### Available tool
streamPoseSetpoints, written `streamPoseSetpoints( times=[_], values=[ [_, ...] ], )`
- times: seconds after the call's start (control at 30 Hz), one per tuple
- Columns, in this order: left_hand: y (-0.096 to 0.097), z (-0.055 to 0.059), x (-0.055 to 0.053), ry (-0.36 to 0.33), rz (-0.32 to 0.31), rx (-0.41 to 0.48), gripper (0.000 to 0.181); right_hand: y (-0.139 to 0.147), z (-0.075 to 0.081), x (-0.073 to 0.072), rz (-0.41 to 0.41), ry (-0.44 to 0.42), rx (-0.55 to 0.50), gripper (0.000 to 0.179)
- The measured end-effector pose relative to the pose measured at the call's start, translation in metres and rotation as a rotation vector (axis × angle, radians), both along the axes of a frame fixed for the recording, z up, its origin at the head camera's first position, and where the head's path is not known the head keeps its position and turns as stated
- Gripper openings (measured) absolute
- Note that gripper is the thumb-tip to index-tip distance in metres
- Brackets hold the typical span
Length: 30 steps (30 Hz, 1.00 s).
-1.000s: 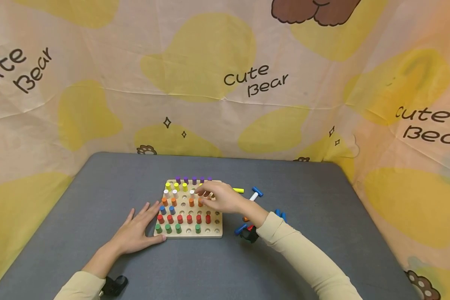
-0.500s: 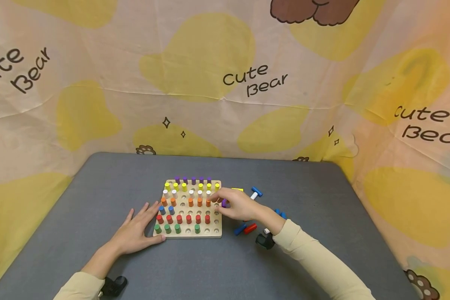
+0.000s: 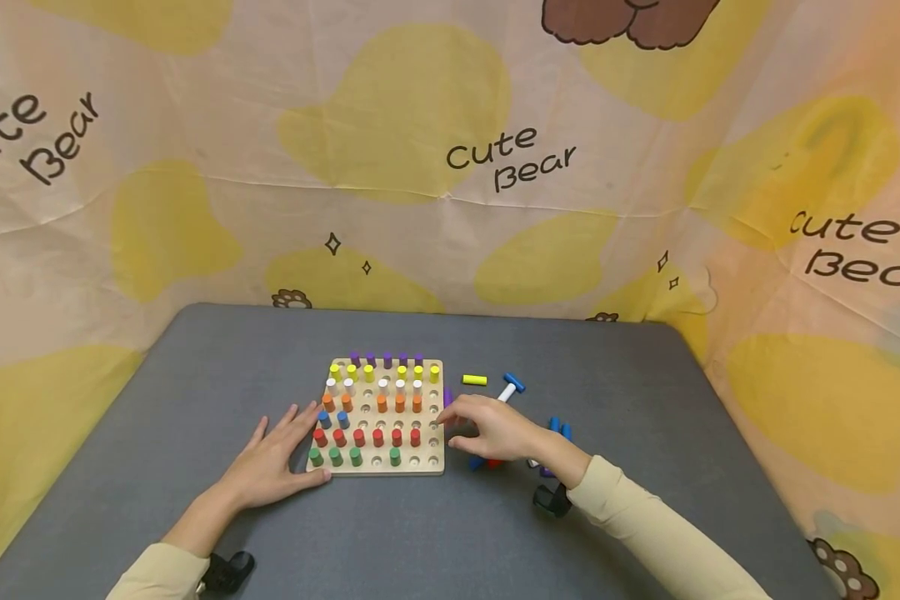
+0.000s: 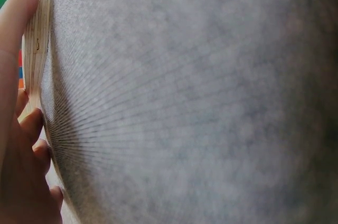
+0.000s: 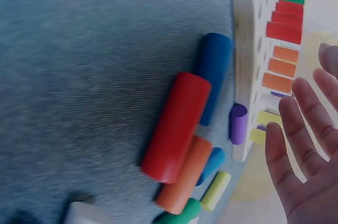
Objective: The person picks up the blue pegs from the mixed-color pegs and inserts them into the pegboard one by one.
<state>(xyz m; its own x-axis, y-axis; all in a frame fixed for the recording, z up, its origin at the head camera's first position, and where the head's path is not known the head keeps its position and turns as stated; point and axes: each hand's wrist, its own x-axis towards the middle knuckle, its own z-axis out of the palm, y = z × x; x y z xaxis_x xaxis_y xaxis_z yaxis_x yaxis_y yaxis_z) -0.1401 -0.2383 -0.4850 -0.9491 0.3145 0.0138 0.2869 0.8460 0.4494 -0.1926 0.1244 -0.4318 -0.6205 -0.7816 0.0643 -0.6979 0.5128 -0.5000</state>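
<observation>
A wooden pegboard (image 3: 375,474) holds rows of coloured pegs: purple, yellow, white, orange, blue, red and green, with bare holes among them. My left hand (image 3: 273,462) lies at its left side, fingers straight along the edge and thumb at the near left corner. In the left wrist view, the thumb (image 4: 21,15) touches the board's wooden edge. My right hand (image 3: 495,427) hovers by the board's right edge, over loose pegs. Its fingers are relaxed and slightly bent in the right wrist view, with nothing seen between them. A purple peg (image 5: 238,123) lies against the board's side.
Loose pegs lie right of the board: a red peg (image 5: 177,126), a blue peg (image 5: 215,71), an orange peg (image 5: 185,174), a green peg (image 5: 179,213), a yellow peg (image 3: 475,380) and a white peg (image 3: 506,392) among them. A patterned cloth (image 3: 390,108) hangs behind the grey table (image 3: 607,375).
My right hand has drawn back from above the white and orange rows, moving right and nearer to me, uncovering pegs on the right half. The left hand keeps its place.
</observation>
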Motion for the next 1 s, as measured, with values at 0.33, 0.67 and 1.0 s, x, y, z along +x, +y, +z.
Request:
streamPoseSetpoints(
  times=[0.33, 0.67, 1.0],
  values=[
    [0.0, -0.001, 0.0, 0.003, -0.003, 0.0, 0.1, 0.014, -0.009, 0.009, -0.027, 0.018, 0.1, 0.029],
    [0.0, -0.001, 0.001, 0.005, -0.004, -0.01, 0.1, 0.023, -0.016, 0.013, -0.036, 0.033, 0.13, 0.026],
    [0.001, 0.001, 0.002, 0.009, -0.003, -0.008, 0.1, 0.03, -0.021, 0.015, -0.044, 0.091, 0.164, 0.02]
  ],
)
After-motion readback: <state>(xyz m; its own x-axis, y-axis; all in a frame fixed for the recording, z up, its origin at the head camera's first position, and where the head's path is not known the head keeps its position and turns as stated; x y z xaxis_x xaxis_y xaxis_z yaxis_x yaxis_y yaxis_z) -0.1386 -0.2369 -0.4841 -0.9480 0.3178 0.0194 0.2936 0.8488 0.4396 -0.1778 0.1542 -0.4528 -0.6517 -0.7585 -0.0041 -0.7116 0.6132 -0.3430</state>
